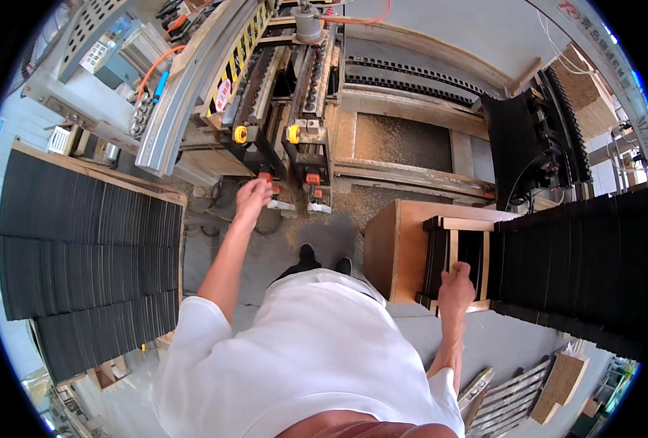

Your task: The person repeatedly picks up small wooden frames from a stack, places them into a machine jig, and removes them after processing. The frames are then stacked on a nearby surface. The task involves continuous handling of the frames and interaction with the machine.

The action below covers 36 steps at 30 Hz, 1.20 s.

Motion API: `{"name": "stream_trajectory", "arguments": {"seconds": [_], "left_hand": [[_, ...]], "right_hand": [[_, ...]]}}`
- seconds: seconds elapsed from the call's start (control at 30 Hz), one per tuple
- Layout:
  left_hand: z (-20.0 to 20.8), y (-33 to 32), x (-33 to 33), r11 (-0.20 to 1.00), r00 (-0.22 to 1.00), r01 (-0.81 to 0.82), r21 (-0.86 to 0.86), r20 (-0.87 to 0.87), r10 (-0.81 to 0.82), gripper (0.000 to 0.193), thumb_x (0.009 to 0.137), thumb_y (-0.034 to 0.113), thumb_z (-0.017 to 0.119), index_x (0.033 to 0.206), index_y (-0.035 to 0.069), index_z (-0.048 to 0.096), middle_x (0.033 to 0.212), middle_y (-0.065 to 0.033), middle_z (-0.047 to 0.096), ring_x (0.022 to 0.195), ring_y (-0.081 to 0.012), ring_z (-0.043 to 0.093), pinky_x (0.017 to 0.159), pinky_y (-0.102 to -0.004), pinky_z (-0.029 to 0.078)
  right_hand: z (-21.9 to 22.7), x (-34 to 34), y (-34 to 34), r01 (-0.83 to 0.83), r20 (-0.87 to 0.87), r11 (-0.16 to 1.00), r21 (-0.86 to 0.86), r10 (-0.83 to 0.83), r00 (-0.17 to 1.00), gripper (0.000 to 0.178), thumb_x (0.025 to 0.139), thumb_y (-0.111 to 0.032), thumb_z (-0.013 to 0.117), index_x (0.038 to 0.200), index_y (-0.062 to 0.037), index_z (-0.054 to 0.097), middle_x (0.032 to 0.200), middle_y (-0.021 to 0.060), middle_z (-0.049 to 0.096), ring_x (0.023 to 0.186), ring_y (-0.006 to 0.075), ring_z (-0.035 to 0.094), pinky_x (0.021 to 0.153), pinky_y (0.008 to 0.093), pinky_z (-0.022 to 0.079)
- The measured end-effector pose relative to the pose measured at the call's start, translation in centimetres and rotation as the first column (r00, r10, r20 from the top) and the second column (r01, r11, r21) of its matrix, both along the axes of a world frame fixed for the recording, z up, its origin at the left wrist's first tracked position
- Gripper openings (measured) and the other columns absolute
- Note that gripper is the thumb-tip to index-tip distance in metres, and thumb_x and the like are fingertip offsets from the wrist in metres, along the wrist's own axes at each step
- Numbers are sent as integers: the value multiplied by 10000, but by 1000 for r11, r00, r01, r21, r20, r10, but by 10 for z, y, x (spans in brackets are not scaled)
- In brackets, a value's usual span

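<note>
My left hand (252,198) reaches forward to the near end of a machine's left clamp rail, its fingers curled against a red knob (265,177). A second red knob (312,179) sits on the rail beside it. Out to the right, my right hand (456,287) is closed on a light wooden frame (453,247); its fingertips are partly hidden. Black pieces show through the frame's opening. The frame stands at the end of a long stack of black strips (572,270), against a brown wooden box (410,244).
Another large stack of black strips (90,248) stands at the left. Ahead are yellow knobs (241,134), a metal beam (174,120) and a sawdust-covered bed (397,142). A slatted wooden pallet (510,398) lies at lower right. My shoes (307,252) are on the grey floor.
</note>
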<state>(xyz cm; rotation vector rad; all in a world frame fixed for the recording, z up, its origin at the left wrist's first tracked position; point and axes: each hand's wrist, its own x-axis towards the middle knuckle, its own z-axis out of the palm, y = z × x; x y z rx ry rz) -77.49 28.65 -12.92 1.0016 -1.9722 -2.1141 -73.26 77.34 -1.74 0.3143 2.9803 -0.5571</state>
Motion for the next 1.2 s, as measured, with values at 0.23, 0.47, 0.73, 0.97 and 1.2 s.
{"name": "stream_trajectory", "arguments": {"seconds": [0.23, 0.47, 0.73, 0.97, 1.2], "left_hand": [[64, -27, -152, 999, 971, -17, -35, -237, 8, 351, 934, 291, 546, 1150, 14, 551, 1061, -91, 629, 937, -168, 620, 796, -290, 512], [56, -81, -334, 970, 962, -48, 240, -250, 110, 471, 903, 364, 566, 1193, -5, 531, 1152, -135, 587, 993, -215, 587, 817, -360, 501], [30, -126, -463, 836, 942, -214, 506, -120, 314, 692, 835, 544, 583, 1196, -33, 458, 1099, -159, 493, 1087, -344, 483, 963, -473, 404], [26, -126, -472, 769, 880, -238, 593, -203, 429, 549, 894, 266, 593, 1276, -45, 352, 1234, -197, 437, 1117, -356, 502, 920, -484, 474], [16, -87, -364, 792, 910, -224, 567, -170, 379, 368, 896, 260, 589, 1127, -15, 510, 1090, -135, 562, 996, -266, 575, 830, -388, 517]], "right_hand": [[35, -15, -21, 51, -307, 942, -330, -158, 939, 251, 840, -40, 604, 1080, -1, 541, 939, 125, 607, 827, 250, 584, 719, 334, 461], [55, -48, -78, 69, -249, 798, -599, -268, 931, 245, 832, -18, 634, 1058, -2, 542, 862, 20, 546, 752, 105, 463, 698, 236, 410], [68, -87, -135, 38, -169, 876, -482, -135, 976, 237, 795, -37, 664, 1013, -6, 577, 742, 37, 531, 665, 118, 465, 602, 265, 410], [81, -148, -176, -125, -159, 940, -318, 77, 984, 220, 779, -37, 657, 987, -34, 586, 787, 127, 575, 763, 295, 553, 689, 373, 445], [64, -271, -252, -637, -480, 769, -49, 541, 691, 211, 715, -49, 672, 915, -71, 607, 802, 90, 615, 793, 305, 557, 722, 400, 446]]}}
